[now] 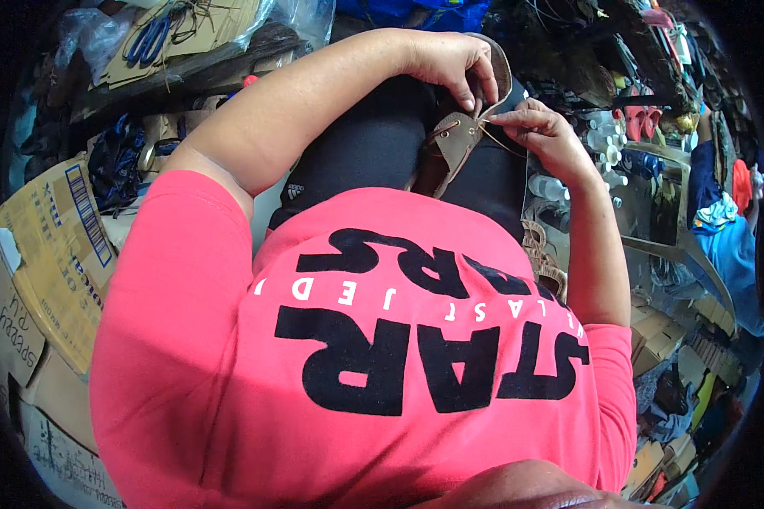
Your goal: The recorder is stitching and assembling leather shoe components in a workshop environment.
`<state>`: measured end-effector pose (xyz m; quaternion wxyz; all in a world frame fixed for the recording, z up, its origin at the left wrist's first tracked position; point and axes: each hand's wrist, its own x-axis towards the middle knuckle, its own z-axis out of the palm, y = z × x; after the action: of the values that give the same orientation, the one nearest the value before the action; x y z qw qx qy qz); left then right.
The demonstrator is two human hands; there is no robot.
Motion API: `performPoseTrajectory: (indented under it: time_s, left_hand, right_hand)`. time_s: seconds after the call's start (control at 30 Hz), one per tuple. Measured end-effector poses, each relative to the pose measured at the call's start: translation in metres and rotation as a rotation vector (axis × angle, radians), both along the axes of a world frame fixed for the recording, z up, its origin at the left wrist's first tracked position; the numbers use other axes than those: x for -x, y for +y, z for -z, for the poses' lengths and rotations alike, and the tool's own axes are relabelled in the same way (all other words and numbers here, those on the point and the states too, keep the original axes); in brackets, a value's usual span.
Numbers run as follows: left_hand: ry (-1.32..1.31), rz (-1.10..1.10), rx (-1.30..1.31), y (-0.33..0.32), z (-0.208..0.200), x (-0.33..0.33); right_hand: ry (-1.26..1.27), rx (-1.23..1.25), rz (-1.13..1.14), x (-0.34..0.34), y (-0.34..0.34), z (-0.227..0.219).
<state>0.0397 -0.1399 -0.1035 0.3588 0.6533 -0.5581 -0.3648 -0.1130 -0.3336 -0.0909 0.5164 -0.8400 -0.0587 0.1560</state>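
Observation:
A brown shoe with metal eyelets and a thin tan lace rests across my lap, on dark trousers. My left hand reaches over its opening, thumb and fingers closed on the edge of the shoe near the eyelets. Just right of the eyelets, my right hand pinches the lace between thumb and forefinger. Part of the lace hangs in a loop below the right fingers. The left fingertips partly hide the inside of the shoe.
Blue-handled scissors lie on cardboard at the upper left. Cardboard boxes stand at my left. Plastic bottles, red shoes and a curved frame are at my right. More brown footwear lies beside my right thigh.

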Motion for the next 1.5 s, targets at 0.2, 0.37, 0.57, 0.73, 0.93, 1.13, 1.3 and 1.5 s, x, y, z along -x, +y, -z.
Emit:
performPoseTrajectory:
  time_s: [0.2, 0.37, 0.57, 0.73, 0.93, 1.13, 1.3, 1.5]
  left_hand:
    - [-0.007, -0.038, 0.008, 0.0, -0.005, 0.006]
    - [-0.563, -0.374, 0.151, 0.028, -0.013, 0.016]
    - [-0.586, -0.345, -0.054, 0.077, -0.011, -0.003]
    - [-0.518, -0.726, -0.118, 0.101, -0.04, -0.031]
    - [-0.782, -0.486, 0.099, 0.07, -0.008, -0.015]
    - [-0.482, -0.567, -0.167, 0.064, 0.0, -0.067]
    - [-0.938, -0.759, -0.29, 0.143, -0.025, -0.09]
    - [-0.546, -0.717, 0.057, 0.13, -0.025, 0.017]
  right_hand:
    - [-0.207, 0.205, 0.124, 0.011, 0.024, -0.001]
    - [-0.364, 0.31, 0.093, 0.02, 0.034, -0.01]
    - [-0.429, 0.381, 0.119, 0.031, 0.04, -0.005]
    - [-0.516, 0.541, 0.119, 0.039, 0.045, -0.003]
    - [-0.476, 0.601, 0.115, 0.039, 0.051, -0.002]
    - [-0.41, 0.566, 0.13, 0.039, 0.049, 0.0]
    - [-0.465, 0.583, 0.128, 0.041, 0.052, -0.002]
    - [-0.535, 0.717, 0.127, 0.047, 0.061, -0.007]
